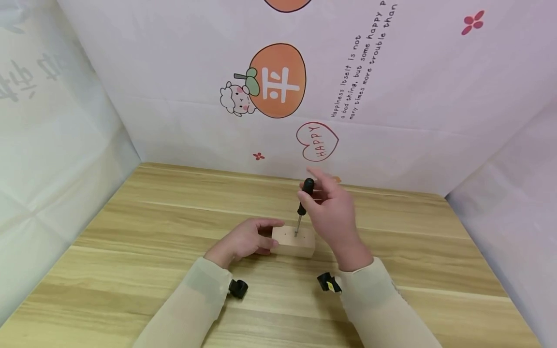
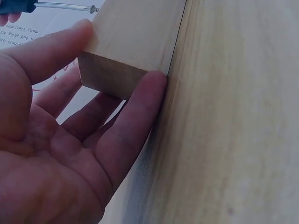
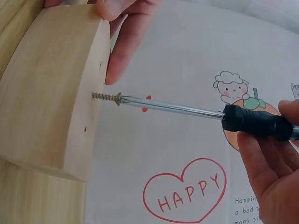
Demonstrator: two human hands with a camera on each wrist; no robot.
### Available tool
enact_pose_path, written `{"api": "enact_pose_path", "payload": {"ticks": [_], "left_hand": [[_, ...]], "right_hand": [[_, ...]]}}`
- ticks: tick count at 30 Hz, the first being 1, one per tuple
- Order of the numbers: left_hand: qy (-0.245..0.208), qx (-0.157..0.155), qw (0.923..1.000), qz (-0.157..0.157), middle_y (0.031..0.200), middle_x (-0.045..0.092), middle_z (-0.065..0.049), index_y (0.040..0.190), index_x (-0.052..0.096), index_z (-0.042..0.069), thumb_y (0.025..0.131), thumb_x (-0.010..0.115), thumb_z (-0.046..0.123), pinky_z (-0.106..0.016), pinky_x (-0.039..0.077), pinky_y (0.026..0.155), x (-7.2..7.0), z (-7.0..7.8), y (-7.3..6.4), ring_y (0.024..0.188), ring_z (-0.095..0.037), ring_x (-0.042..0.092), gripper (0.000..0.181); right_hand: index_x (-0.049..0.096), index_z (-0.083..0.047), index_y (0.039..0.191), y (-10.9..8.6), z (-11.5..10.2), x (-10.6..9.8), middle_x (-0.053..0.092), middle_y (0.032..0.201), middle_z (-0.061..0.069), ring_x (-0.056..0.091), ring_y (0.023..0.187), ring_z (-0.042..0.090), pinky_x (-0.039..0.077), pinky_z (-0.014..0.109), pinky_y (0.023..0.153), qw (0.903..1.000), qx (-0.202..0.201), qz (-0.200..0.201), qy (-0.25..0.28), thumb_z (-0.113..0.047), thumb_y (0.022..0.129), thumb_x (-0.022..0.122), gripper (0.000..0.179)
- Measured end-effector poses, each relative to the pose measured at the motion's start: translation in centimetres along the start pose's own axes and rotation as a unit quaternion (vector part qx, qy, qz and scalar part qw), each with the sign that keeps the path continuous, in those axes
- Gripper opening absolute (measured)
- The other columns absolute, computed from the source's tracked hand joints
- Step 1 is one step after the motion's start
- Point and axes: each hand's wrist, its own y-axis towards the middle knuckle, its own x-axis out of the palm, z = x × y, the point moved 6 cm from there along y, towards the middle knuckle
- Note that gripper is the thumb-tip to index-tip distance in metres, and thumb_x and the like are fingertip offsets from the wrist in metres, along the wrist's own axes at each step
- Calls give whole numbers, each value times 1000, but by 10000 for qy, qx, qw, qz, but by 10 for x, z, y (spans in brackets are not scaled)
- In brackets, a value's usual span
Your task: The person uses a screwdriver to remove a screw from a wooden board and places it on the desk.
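Observation:
A pale wooden block (image 1: 292,249) lies on the table, with small holes in its top face. My left hand (image 1: 247,240) grips the block's left end, fingers and thumb around it; the left wrist view shows the fingertips against the wood (image 2: 135,42). A screw (image 3: 106,97) stands partly sunk in the top of the block, much of its thread showing. On its head sits the tip of a screwdriver (image 3: 173,106) with a dark handle. My right hand (image 1: 332,208) holds that handle between thumb and fingers, above the block.
The wood-grain table (image 1: 130,241) reaches to a white printed cloth (image 1: 196,135) behind it. More white cloth hangs at the left (image 1: 52,145) and right (image 1: 505,179) sides. Black wrist cameras sit at both cuffs.

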Motion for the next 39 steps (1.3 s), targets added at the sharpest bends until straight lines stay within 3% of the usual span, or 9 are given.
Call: {"api": "enact_pose_path", "payload": {"ticks": [4, 8, 13, 19, 24, 31, 36, 39], "left_hand": [[54, 5, 10000, -16, 141, 51, -12, 140, 61, 15, 90, 74, 3, -39, 57, 79, 0, 1, -1, 104, -23, 63, 52], [167, -26, 9999, -19, 140, 51, -11, 141, 59, 16, 91, 75, 10, -39, 57, 81, 2, 3, -2, 104, -23, 63, 52], [557, -39, 9982, 217, 137, 53, -8, 139, 61, 19, 92, 76, 16, -36, 57, 77, 4, 4, -2, 99, -19, 63, 50], [789, -81, 9959, 426, 135, 56, -5, 136, 64, 21, 93, 73, 13, -33, 57, 73, 5, 2, 0, 94, -17, 63, 45], [763, -157, 9959, 459, 135, 56, -6, 136, 65, 23, 93, 72, 12, -34, 57, 74, 3, 1, 1, 95, -18, 63, 44], [740, -164, 9961, 455, 135, 57, -8, 135, 65, 22, 93, 72, 11, -35, 57, 75, 3, 3, 1, 97, -19, 63, 44], [612, -175, 9970, 445, 136, 56, -7, 135, 65, 21, 92, 73, 12, -36, 57, 75, 3, 2, 1, 97, -19, 63, 45], [542, -166, 9974, 436, 136, 55, -8, 136, 65, 20, 92, 74, 12, -37, 57, 75, 3, 3, 0, 97, -20, 64, 45]], "right_hand": [[71, -10, 122, -1, -4, 2, 72, 100, 5, 72, 78, 18, 59, 32, 66, 9998, -210, 59, 4, -12, 87, 80, 36], [72, -11, 119, -3, -4, 2, 72, 96, 2, 71, 77, 15, 58, 30, 65, 9997, -44, 232, -5, -17, 83, 84, 38], [70, -13, 124, -3, 0, 3, 72, 94, 1, 69, 77, 14, 57, 28, 65, 9992, 286, 279, -12, -19, 85, 82, 41], [73, -12, 111, -2, 4, 1, 73, 92, 1, 68, 80, 15, 54, 26, 67, 9976, 607, 167, 289, -18, 87, 80, 26], [74, -11, 107, 3, 6, 0, 73, 88, 0, 68, 81, 14, 54, 27, 70, 9973, 594, -149, 398, -14, 88, 78, 20], [72, -7, 111, 9, 15, -2, 72, 95, 7, 70, 85, 21, 56, 31, 77, 9888, 377, -836, 1175, -7, 91, 74, 20], [63, -9, 135, 7, 9, 1, 73, 105, 3, 70, 86, 15, 56, 27, 74, 9975, -189, -626, 279, -14, 94, 72, 43], [61, -7, 137, 3, 1, 3, 72, 108, 6, 71, 85, 16, 57, 29, 71, 9980, -552, -311, -8, -9, 94, 72, 45]]}}
